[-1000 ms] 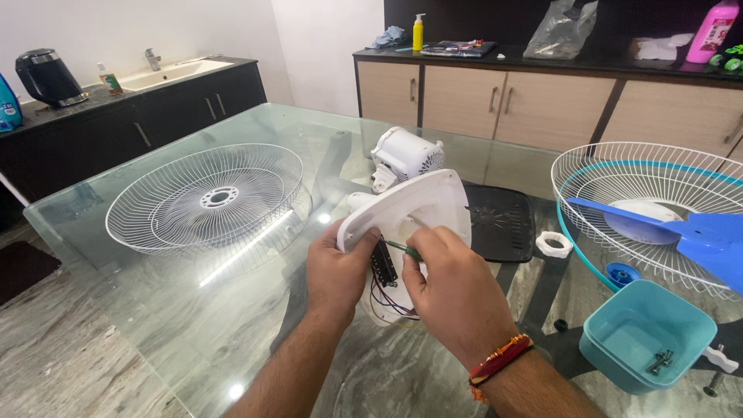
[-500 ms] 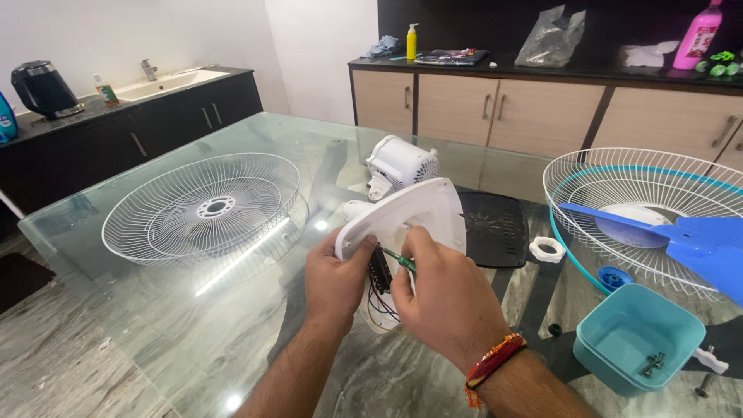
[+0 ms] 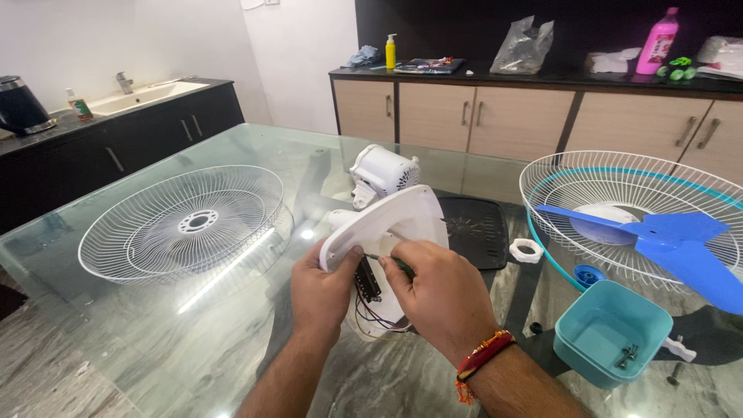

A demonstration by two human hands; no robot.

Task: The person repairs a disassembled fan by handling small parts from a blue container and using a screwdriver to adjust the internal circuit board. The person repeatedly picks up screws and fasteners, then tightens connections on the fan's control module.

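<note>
Left hand (image 3: pixel 321 292) grips the rim of the white plastic fan base cover (image 3: pixel 387 224), held tilted above the glass table (image 3: pixel 155 333), mid-table. Right hand (image 3: pixel 441 298) pinches a thin green-handled screwdriver (image 3: pixel 391 262), tip at the cover's underside. Coloured wires (image 3: pixel 371 317) hang below. Teal plastic tray (image 3: pixel 611 333) just right; white wire fan guard (image 3: pixel 186 224) left.

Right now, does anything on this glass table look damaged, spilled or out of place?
Nothing spilled. The white fan base is opened, with wires hanging out between the left hand and right hand; one screw lies loose beside the teal tub.
</note>
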